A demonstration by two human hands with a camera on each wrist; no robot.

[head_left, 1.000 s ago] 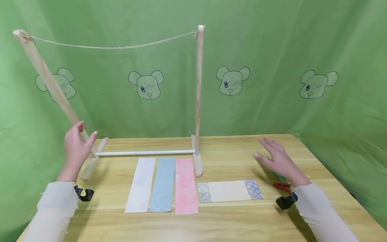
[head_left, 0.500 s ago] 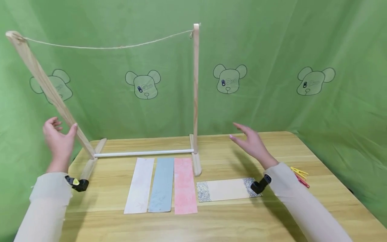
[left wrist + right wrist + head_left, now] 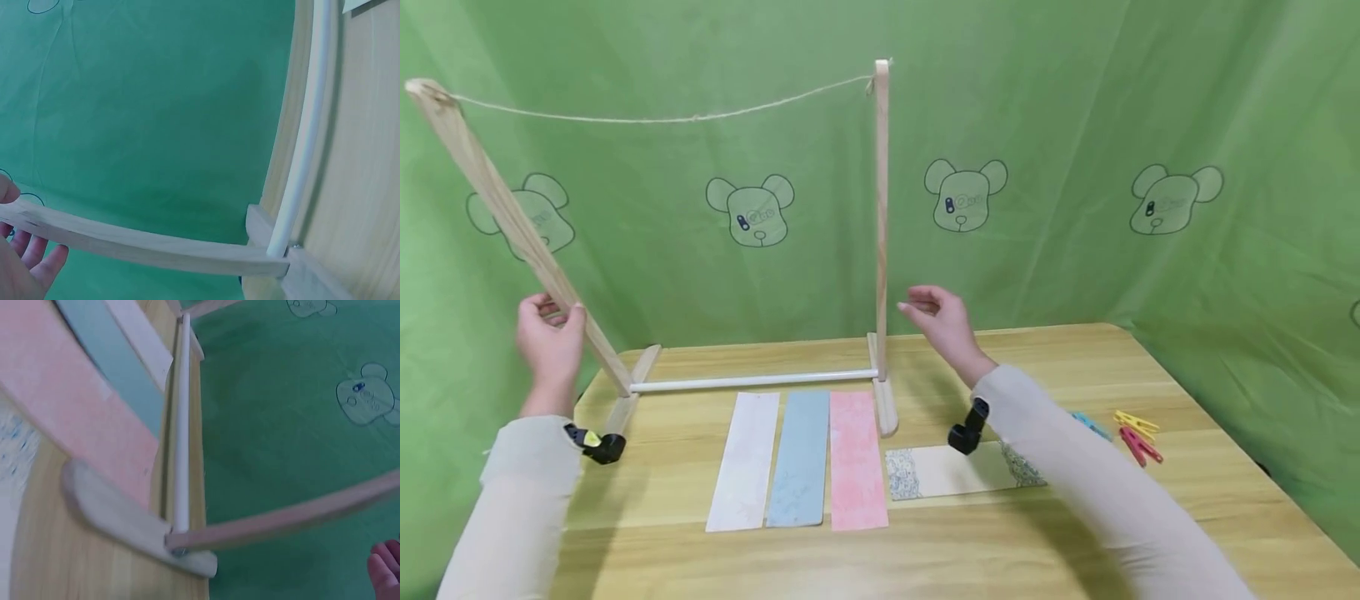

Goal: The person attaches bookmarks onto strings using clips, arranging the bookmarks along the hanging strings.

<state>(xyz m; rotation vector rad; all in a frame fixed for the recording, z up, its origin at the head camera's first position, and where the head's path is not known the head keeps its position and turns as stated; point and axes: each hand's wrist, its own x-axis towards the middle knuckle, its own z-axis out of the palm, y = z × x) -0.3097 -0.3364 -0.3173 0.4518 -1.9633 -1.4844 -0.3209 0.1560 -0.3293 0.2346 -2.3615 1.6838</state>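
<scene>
A wooden stand has a left post (image 3: 493, 193) and a right post (image 3: 882, 208), joined low down by a white rod (image 3: 752, 382). A thin string (image 3: 692, 118) sags between the post tops. My left hand (image 3: 552, 350) holds the left post's lower part, with the thumb on one side and the fingers on the other, as the left wrist view shows. To the right of the right post, my right hand (image 3: 946, 325) hovers with loosely bent fingers and nothing in it. The right wrist view catches only the fingers (image 3: 384, 569), a short gap from the post.
Before the stand lie a white strip (image 3: 742, 462), a blue strip (image 3: 799, 458) and a pink strip (image 3: 858, 458). A patterned strip (image 3: 936, 471) lies crosswise, partly under my right forearm. Yellow (image 3: 1137, 423), red (image 3: 1140, 447) and blue clothespins (image 3: 1093, 426) are at the right. Green cloth hangs behind.
My right hand has swept left from above the clothespins to near the right post, uncovering them. The left hand has moved left and taken hold of the left post.
</scene>
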